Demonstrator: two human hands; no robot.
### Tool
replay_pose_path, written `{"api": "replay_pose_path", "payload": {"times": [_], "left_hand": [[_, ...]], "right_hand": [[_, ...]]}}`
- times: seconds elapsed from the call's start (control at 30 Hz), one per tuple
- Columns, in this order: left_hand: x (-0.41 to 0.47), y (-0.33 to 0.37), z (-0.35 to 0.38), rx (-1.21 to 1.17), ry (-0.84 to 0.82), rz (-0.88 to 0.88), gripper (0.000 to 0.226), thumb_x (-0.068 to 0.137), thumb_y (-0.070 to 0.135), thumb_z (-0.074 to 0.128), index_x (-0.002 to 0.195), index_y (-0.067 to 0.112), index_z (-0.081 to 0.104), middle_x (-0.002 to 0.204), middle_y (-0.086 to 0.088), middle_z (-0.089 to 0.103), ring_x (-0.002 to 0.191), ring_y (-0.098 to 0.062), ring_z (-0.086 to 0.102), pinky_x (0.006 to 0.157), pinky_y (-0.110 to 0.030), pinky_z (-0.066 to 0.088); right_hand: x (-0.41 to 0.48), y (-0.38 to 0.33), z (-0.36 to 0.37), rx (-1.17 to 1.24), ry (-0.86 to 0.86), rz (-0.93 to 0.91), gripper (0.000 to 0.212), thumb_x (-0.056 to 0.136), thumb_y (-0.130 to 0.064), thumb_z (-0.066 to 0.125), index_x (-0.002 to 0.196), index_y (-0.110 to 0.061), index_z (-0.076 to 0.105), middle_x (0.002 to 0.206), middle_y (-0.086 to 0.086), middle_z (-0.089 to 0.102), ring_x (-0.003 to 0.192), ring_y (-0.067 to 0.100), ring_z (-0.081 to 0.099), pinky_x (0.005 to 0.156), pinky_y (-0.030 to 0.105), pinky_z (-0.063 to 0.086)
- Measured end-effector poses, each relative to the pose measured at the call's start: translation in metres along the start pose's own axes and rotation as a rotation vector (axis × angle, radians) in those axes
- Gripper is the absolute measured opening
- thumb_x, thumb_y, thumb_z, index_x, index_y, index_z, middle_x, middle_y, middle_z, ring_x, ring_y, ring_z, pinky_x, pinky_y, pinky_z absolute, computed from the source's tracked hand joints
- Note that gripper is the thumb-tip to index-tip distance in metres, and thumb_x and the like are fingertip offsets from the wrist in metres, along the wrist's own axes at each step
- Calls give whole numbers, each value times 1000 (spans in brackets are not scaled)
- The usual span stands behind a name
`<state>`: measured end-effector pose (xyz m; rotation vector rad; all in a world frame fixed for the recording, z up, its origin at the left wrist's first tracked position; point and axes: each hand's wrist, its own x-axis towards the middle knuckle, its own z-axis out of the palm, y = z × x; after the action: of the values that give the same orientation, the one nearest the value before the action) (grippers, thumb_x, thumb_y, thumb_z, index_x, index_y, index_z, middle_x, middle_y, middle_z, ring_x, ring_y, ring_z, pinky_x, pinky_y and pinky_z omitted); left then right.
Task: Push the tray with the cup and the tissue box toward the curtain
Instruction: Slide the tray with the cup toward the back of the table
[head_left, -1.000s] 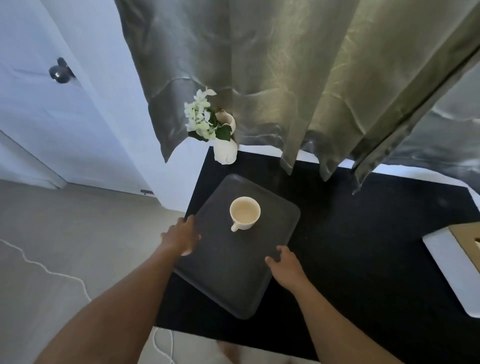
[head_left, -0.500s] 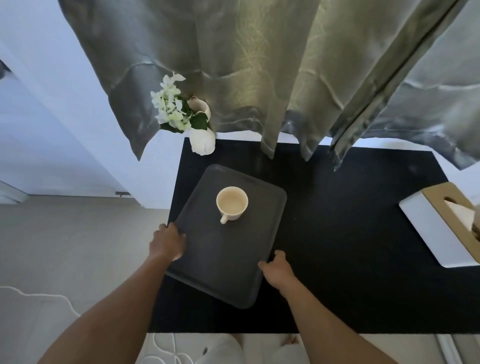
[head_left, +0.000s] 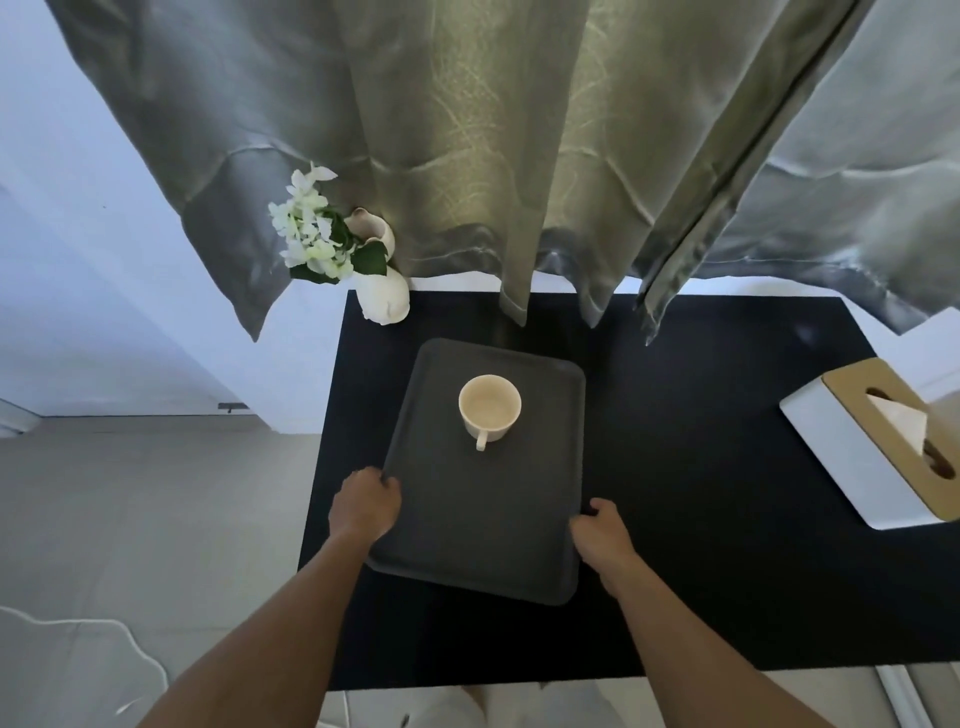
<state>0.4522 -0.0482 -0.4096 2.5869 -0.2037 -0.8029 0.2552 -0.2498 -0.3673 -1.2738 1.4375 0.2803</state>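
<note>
From the head camera, I am gripping the tray (head_left: 483, 525) with both hands. My left hand (head_left: 363, 506) is curling over its left edge, fingers closed around the rim; my right hand (head_left: 602, 535) is clasping the right edge the same way, thumb on top. The tray is lying flat on the black table (head_left: 701, 467), between my two hands and reaching away from them. Ahead of my grip, near the tray's far end, the cup (head_left: 489, 408) is standing upright, its handle pointing back toward me. Beyond the tray's far edge the curtain (head_left: 493, 156) is hanging, its hem close above the table. Ahead and to the left of my left hand, the vase (head_left: 387, 301) with white flowers (head_left: 311, 234) is sitting at the table's far corner. Well off to the right of my right hand, the tissue box (head_left: 883, 447) is resting on the table, apart from the tray.
</note>
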Motion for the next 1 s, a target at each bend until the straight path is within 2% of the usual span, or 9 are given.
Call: {"api": "replay_pose_path", "payload": {"times": [0.13,0.33,0.43,0.5,0.57,0.63,0.77,0.9,1.0], "left_hand": [[-1,18,4,-131,-39,-113,32,94,25,44,78,4,62,87,-14,65,80,-31,61,73,-37,45],[6,41,7,-194,-52,-206,36,94,27,43,80,1,64,85,-14,65,76,-29,60,72,-36,45],[12,53,5,-238,-36,-235,38,94,28,42,77,3,64,85,-14,65,76,-29,60,72,-36,46],[19,60,4,-271,-13,-250,38,94,28,42,76,3,64,87,-16,66,79,-31,62,74,-37,46],[24,67,2,-293,18,-253,38,93,28,41,75,3,64,87,-16,66,82,-33,61,77,-39,46],[31,73,2,-309,41,-254,38,93,27,41,75,3,64,85,-14,64,81,-32,61,78,-38,46],[46,85,3,-329,70,-275,37,95,26,41,72,5,62,79,-11,60,71,-25,56,77,-36,43],[56,92,2,-333,88,-271,36,94,26,41,72,7,63,87,-14,62,82,-32,57,77,-36,41],[61,94,1,-337,108,-274,37,93,25,42,71,5,63,85,-15,63,79,-32,57,75,-35,40]], "right_hand": [[10,-11,-18,22,-8,15,67,92,-12,53,152,-15,24,147,13,42,130,32,45,102,44,41],[26,-32,-37,53,-27,4,62,92,-15,47,150,-16,28,149,11,39,132,32,41,102,47,40],[36,-45,-41,74,-27,-25,54,93,-18,45,146,-13,35,134,10,49,118,29,49,100,47,42],[46,-57,-45,83,-21,-36,40,93,-17,43,133,-10,48,112,10,56,101,28,55,96,48,45],[55,-68,-48,89,-27,-37,22,94,-16,41,108,-10,58,100,10,56,100,30,56,97,50,46],[61,-81,-50,94,-45,-36,18,95,-15,40,85,-17,55,96,7,56,98,28,55,98,50,46],[78,-101,-52,97,-40,-49,20,97,-17,40,80,-19,51,91,4,54,93,24,52,100,50,45],[86,-112,-50,78,-52,-67,19,97,-17,40,97,-15,59,112,16,60,111,35,56,104,55,42],[87,-117,-48,60,-59,-80,20,97,-18,39,88,-18,56,123,20,59,120,38,53,105,55,40]]}}
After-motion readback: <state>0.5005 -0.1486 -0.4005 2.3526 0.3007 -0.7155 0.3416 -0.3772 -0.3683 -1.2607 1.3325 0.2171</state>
